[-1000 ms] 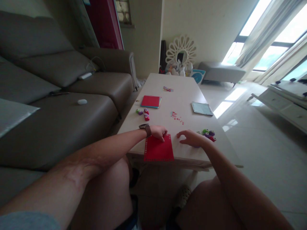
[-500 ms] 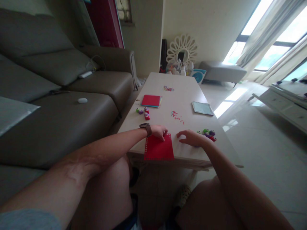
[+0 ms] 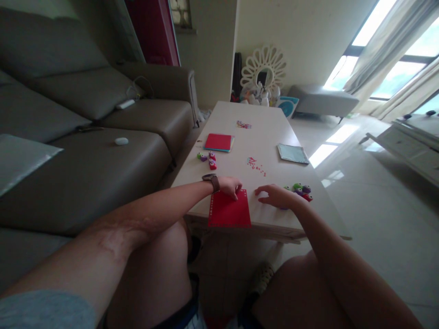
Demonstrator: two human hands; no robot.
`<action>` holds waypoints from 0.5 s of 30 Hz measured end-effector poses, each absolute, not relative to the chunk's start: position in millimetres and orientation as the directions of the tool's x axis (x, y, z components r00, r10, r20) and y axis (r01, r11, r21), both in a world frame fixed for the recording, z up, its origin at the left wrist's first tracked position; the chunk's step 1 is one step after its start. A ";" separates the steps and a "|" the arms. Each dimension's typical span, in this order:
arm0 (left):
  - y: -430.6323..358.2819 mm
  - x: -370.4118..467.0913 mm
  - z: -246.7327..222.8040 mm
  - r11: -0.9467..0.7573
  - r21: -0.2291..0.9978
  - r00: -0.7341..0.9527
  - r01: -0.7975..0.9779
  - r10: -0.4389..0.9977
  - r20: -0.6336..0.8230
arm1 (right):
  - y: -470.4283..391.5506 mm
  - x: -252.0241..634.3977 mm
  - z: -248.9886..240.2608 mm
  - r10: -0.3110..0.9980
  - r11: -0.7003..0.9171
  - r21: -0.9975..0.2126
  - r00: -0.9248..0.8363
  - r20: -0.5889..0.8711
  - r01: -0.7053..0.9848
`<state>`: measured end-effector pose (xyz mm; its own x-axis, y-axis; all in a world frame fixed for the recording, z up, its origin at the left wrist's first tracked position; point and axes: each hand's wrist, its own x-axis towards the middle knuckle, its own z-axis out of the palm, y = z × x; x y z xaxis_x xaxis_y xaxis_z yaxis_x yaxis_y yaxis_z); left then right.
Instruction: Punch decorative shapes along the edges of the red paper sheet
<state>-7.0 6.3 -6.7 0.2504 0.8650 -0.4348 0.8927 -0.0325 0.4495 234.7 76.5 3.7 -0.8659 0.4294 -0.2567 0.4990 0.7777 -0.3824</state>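
Note:
A red sheet of paper (image 3: 229, 212) lies at the table's near edge, with small pale cut-outs along its left and top borders. My left hand (image 3: 230, 185), with a watch on the wrist, rests over the sheet's upper edge. Its fingers are curled with the tips drawn together; whether anything small is between them is hidden. To the right of the sheet my right hand (image 3: 274, 195) hovers low over the table, thumb and forefinger apart, holding nothing visible. Beside and partly behind it sit several small red, green and purple pieces (image 3: 299, 188) that look like paper punches.
Tiny red paper bits (image 3: 255, 166) are scattered mid-table, and a multicoloured pile (image 3: 243, 124) lies farther back. Stacked coloured paper (image 3: 218, 142) and more punch-like pieces (image 3: 212, 163) are at the left. A pale sheet (image 3: 292, 153) lies right. A sofa (image 3: 137, 132) flanks the table.
The view has shifted slightly, so everything appears a little farther right. Both hands keep nearly the same pose and place over the table.

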 end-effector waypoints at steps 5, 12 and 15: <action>8.6 -6.8 -6.3 -0.077 0.446 0.304 0.892 0.832 -0.465 | 77.2 234.9 1.8 0.436 0.781 -0.372 -0.865 -0.248 0.501; 11.2 -9.6 -12.7 -0.084 0.460 0.317 0.884 0.831 -0.457 | 74.7 234.6 4.4 0.436 0.784 -0.367 -0.865 -0.248 0.501; 11.3 -9.5 -12.8 -0.090 0.463 0.323 0.882 0.830 -0.454 | 74.0 234.2 5.4 0.437 0.782 -0.367 -0.863 -0.254 0.504</action>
